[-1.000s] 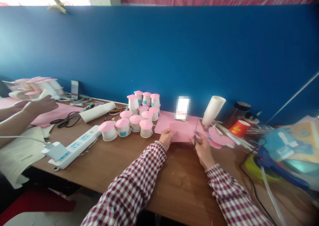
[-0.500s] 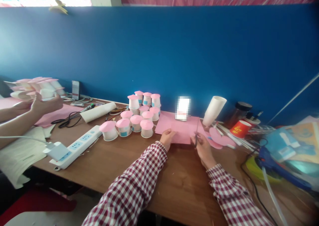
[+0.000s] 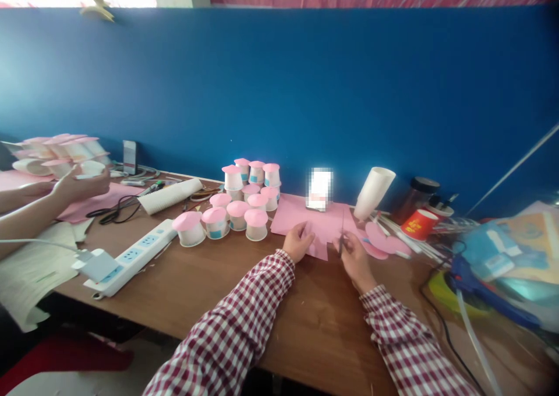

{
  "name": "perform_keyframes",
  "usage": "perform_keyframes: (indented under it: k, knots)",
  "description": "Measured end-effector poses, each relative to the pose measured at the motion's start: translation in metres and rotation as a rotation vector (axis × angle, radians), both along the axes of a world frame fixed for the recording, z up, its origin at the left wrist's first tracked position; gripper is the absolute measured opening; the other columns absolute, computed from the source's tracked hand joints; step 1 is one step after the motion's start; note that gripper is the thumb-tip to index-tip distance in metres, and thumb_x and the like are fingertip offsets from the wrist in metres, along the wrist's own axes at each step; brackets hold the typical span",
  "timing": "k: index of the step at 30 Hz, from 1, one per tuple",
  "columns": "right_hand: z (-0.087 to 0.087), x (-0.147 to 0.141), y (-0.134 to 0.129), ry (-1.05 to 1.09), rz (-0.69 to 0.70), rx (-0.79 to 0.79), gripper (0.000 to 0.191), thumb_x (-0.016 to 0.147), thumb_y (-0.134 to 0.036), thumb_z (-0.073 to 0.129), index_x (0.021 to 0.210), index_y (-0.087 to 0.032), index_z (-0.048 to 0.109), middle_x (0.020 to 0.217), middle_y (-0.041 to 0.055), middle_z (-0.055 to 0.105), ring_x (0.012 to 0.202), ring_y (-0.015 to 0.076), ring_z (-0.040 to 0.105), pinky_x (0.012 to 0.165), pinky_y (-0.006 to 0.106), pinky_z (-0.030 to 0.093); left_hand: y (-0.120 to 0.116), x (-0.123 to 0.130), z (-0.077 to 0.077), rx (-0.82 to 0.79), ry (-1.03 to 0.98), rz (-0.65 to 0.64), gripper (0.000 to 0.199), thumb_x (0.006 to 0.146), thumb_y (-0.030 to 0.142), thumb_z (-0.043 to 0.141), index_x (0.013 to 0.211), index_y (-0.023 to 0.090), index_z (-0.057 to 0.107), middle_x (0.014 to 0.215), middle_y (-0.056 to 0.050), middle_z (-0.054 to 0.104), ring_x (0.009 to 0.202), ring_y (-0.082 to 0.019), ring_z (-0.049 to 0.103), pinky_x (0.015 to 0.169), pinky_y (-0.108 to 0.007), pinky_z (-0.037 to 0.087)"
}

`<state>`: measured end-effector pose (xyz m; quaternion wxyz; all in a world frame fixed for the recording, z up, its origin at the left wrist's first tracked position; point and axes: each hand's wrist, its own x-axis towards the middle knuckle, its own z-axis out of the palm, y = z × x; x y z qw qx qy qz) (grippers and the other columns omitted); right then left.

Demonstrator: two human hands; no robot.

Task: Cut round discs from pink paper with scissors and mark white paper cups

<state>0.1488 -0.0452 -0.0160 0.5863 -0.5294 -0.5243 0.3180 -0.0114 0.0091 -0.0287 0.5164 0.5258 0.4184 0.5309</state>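
Observation:
My left hand (image 3: 299,243) pinches a piece of pink paper (image 3: 321,250) over the brown table (image 3: 323,332). To its right, my right hand (image 3: 354,255) is closed on dark scissors (image 3: 342,240), whose blades point away from me beside the paper. Larger pink paper (image 3: 287,209) lies behind, under a phone (image 3: 318,191) that stands upright with its screen pixelated. Several white cups (image 3: 256,232) topped with pink discs stand left of my left hand, some of them stacked.
Pink cut-outs (image 3: 388,241), a tilted stack of white cups (image 3: 374,193) and a red cup (image 3: 420,225) are at right. A power strip (image 3: 135,256) lies left. Another person's hands (image 3: 81,186) hold a cup at far left.
My left hand has shifted slightly right and nearer, and the pink paper it holds has turned, one corner now pointing toward me. The other person's hands now hold a white cup more upright.

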Motion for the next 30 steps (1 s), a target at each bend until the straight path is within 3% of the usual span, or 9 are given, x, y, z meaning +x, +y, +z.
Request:
perform_keyframes:
  k: [3,9,14,18,20,24,27,30]
  knots:
    - [-0.002,0.000,0.000,-0.039,0.012,0.010,0.052,0.073,-0.048,0.064,0.113,-0.016,0.051,0.096,0.0114,0.065,0.089,0.0239,0.063,0.084,0.043,0.050,-0.003,-0.001,0.002,0.027,0.131,0.021,0.060,0.070,0.027,0.066,0.125,0.011,0.048,0.126,-0.017,0.052,0.116,-0.024,0.049,0.099,-0.036,0.037]
    - [-0.002,0.003,0.004,-0.111,-0.007,0.054,0.049,0.074,-0.048,0.063,0.110,-0.016,0.052,0.096,0.0109,0.065,0.087,0.0231,0.063,0.081,0.042,0.051,-0.010,-0.002,0.013,0.104,0.267,0.034,0.068,0.075,0.030,0.060,0.135,0.009,0.035,0.129,-0.020,0.049,0.119,-0.024,0.047,0.100,-0.038,0.036]
    - [-0.002,0.007,0.008,-0.112,-0.065,0.008,0.053,0.073,-0.051,0.062,0.110,-0.014,0.052,0.090,0.0106,0.066,0.083,0.0223,0.062,0.077,0.039,0.050,-0.031,-0.010,0.028,0.199,0.500,0.108,0.058,0.074,0.030,0.060,0.126,0.010,0.047,0.134,-0.019,0.044,0.127,-0.027,0.037,0.106,-0.040,0.028]
    - [-0.005,0.007,0.009,-0.135,-0.051,-0.005,0.052,0.074,-0.050,0.061,0.110,-0.014,0.052,0.086,0.0093,0.066,0.080,0.0214,0.063,0.076,0.038,0.049,-0.068,-0.040,0.042,0.419,0.573,0.138,0.043,0.078,0.028,0.056,0.118,0.017,0.053,0.127,-0.013,0.051,0.121,-0.023,0.045,0.103,-0.038,0.034]
    - [-0.006,0.006,0.010,-0.119,-0.036,0.025,0.049,0.074,-0.049,0.061,0.108,-0.015,0.053,0.086,0.0091,0.066,0.080,0.0210,0.062,0.077,0.039,0.049,-0.086,-0.064,0.046,0.498,0.572,0.227,0.039,0.080,0.027,0.054,0.118,0.020,0.052,0.122,-0.010,0.054,0.117,-0.021,0.047,0.102,-0.038,0.036]
    - [-0.005,0.004,0.009,-0.078,-0.021,0.053,0.047,0.074,-0.049,0.062,0.106,-0.015,0.053,0.090,0.0104,0.066,0.081,0.0209,0.063,0.079,0.039,0.049,-0.104,-0.125,0.043,0.461,0.548,0.510,0.040,0.079,0.029,0.055,0.118,0.020,0.050,0.119,-0.010,0.054,0.111,-0.021,0.051,0.097,-0.039,0.041]
    - [-0.003,0.003,0.007,-0.091,-0.023,0.040,0.049,0.073,-0.049,0.062,0.107,-0.015,0.053,0.093,0.0117,0.066,0.084,0.0217,0.063,0.081,0.040,0.049,-0.100,-0.173,0.032,0.313,0.530,0.863,0.057,0.074,0.035,0.061,0.125,0.018,0.042,0.125,-0.013,0.047,0.115,-0.025,0.047,0.098,-0.041,0.039]
    - [-0.002,0.002,0.006,-0.097,-0.021,0.038,0.051,0.073,-0.050,0.062,0.108,-0.015,0.052,0.095,0.0125,0.067,0.086,0.0224,0.063,0.081,0.040,0.050,-0.089,-0.215,0.020,0.107,0.499,1.024,0.070,0.071,0.042,0.061,0.131,0.016,0.035,0.131,-0.015,0.041,0.118,-0.028,0.045,0.099,-0.044,0.038]
